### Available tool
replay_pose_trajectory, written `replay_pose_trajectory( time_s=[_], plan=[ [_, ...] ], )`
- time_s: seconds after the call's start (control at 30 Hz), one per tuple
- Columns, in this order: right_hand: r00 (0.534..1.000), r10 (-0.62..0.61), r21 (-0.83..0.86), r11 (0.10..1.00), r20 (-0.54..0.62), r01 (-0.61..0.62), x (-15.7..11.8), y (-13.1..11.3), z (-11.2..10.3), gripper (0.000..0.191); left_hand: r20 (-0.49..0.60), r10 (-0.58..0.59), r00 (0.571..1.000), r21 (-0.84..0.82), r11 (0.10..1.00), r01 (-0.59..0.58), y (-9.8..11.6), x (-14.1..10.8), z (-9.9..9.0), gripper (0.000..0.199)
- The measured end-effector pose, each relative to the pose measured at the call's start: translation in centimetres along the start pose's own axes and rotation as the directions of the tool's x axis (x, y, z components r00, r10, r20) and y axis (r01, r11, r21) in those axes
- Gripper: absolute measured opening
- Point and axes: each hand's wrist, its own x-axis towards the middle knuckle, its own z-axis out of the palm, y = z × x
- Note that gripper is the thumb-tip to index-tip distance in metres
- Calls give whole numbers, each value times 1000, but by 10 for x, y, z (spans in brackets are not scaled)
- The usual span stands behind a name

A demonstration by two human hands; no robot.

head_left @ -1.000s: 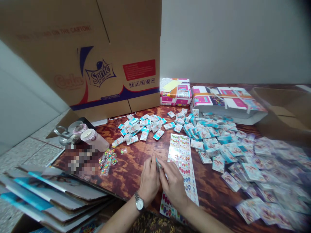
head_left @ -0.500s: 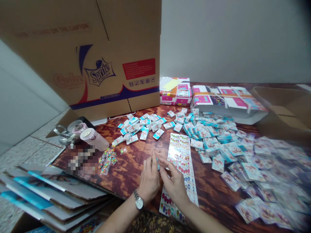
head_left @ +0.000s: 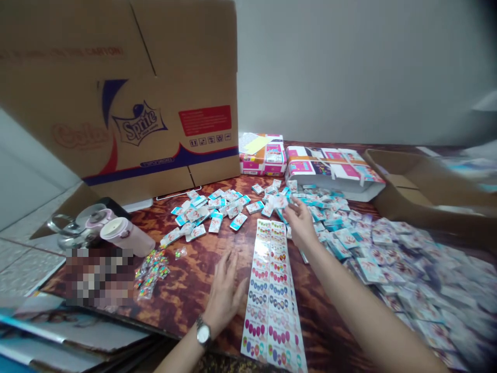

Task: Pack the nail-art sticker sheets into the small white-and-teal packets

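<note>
Left hand (head_left: 223, 295), right hand (head_left: 301, 223) together before, now parted; right reached toward surface (head_left: 186, 295) far edge, pinching small box (head_left: 278, 201); left near front edge, fingers splayed.

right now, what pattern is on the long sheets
The sheets are white with rows of small multicoloured ovals; best seen in the head view.
</note>
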Motion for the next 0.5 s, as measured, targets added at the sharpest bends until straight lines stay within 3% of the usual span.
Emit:
replay_pose_trajectory(
  time_s=[0.03, 0.07, 0.1, 0.13, 0.2, 0.23, 0.27, 0.37, 0.5],
  plan=[
    [999, -28, -80, 996, -23, 26, 6, 2, -7, 61, 17, 9, 1000, 10, 1000, -9, -3, -3, 2, 52],
    [997, -68, -182, 980, 37, 74, 7, 5, -15, 63, 38, 24, 999, 19, 1000, -24, -5, -6, 4, 49],
    [980, -110, -290, 945, 167, 155, 3, 10, -23, 63, 63, 40, 997, 27, 999, -42, -8, -8, 7, 46],
    [927, -132, -376, 886, 352, 270, -5, 15, -31, 61, 87, 55, 995, 34, 998, -59, -10, -11, 9, 44],
    [720, -86, -448, 731, 689, 515, -27, 28, -45, 63, 135, 76, 988, 48, 995, -83, -12, -16, 14, 43],
    [651, -43, -475, 647, 758, 597, -39, 35, -51, 70, 162, 83, 983, 53, 994, -93, -12, -17, 17, 43],
    [613, 0, -507, 562, 790, 653, -50, 41, -56, 78, 192, 91, 977, 57, 993, -103, -11, -19, 19, 44],
    [594, 64, -572, 371, 802, 732, -71, 54, -63, 84, 292, 115, 950, 65, 988, -139, -10, -20, 25, 45],
    [581, 27, -561, 297, 813, 772, -81, 57, -62, 61, 357, 114, 927, 78, 985, -152, -8, -19, 31, 43]
  ],
)
